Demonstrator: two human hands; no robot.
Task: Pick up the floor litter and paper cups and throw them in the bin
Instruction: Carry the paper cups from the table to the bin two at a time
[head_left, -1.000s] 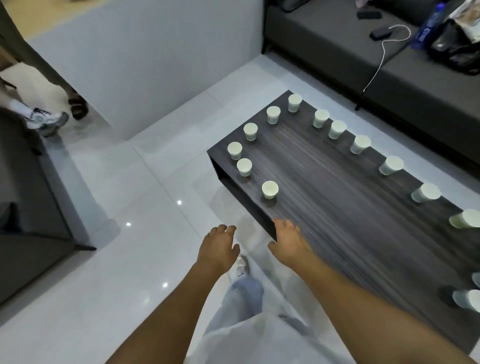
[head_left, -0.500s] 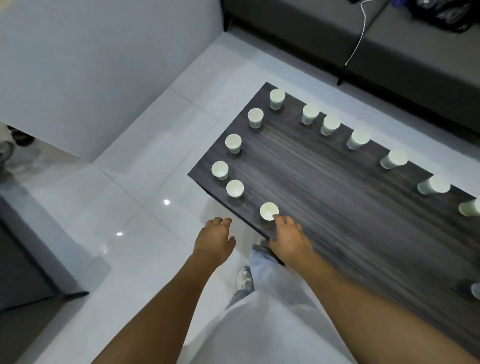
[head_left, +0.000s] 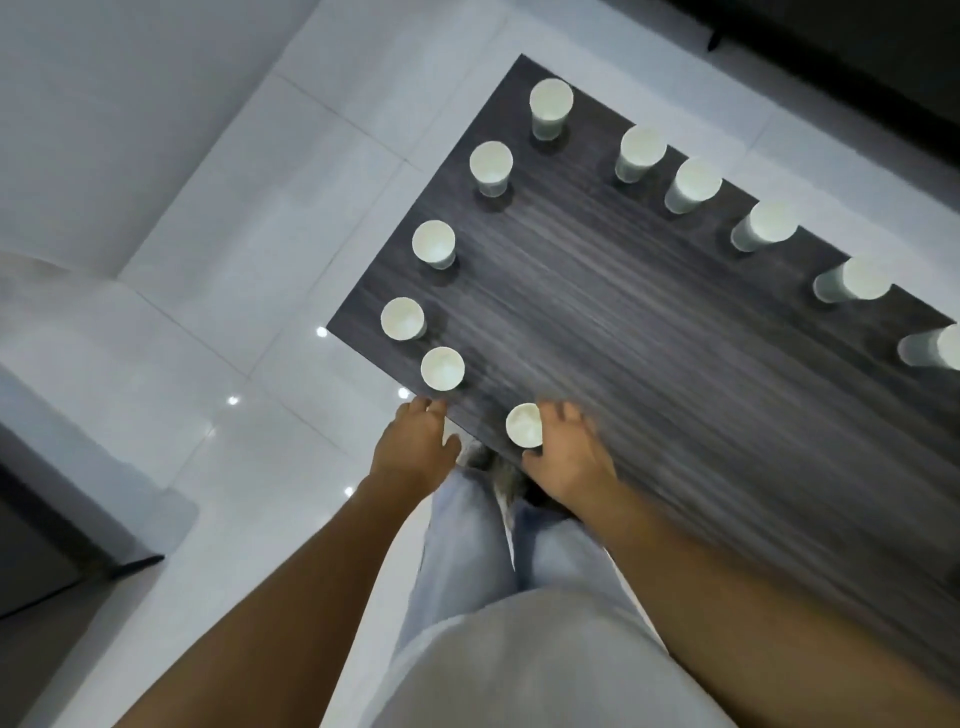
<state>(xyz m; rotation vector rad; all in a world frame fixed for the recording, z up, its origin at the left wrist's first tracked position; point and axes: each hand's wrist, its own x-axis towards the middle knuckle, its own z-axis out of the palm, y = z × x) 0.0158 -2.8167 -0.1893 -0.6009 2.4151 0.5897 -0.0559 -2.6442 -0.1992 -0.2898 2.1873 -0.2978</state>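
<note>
My right hand (head_left: 569, 462) curled round the nearest paper cup (head_left: 524, 425) at lower centre, my left hand (head_left: 413, 452) relaxed, holding nothing, at the table (head_left: 649, 332) edge.

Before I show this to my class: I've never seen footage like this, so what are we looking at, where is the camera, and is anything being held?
There is no machine here, only a person. The single picture comes from a camera worn on their head, looking down past both forearms and pale trousers. A dark wooden table stands on a white tiled floor, with white paper cups set along its edges. The right hand has its thumb and fingers curled around the nearest cup, which still seems to stand on the table. The left hand holds nothing; its fingers reach toward the table's near corner, just below another cup.
</note>
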